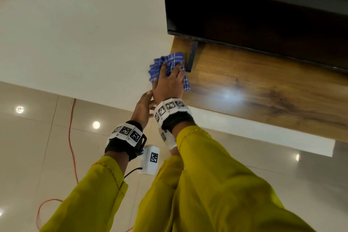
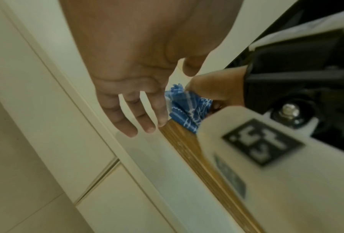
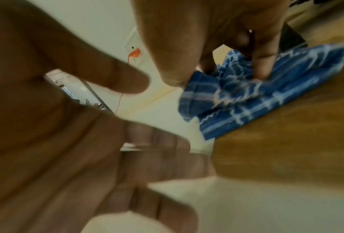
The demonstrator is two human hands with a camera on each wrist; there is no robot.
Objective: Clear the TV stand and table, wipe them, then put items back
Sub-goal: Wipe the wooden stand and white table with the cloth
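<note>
Pressing the crumpled blue checked cotton cloth [image 1: 168, 68] flat with spread right hand [image 1: 169, 85] fingers [image 1: 178, 68] at the wooden TV stand [image 1: 263, 88] top's nine o'clock corner beside the television's black leg [image 1: 191, 56], probably wiping dust outward, left hand [image 1: 144, 106] released, cupped below the edge.

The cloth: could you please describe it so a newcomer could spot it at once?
Find the wooden TV stand under the black TV. At its left end, beside the TV's leg, the right hand presses the cloth, the only blue checked thing there.
</note>
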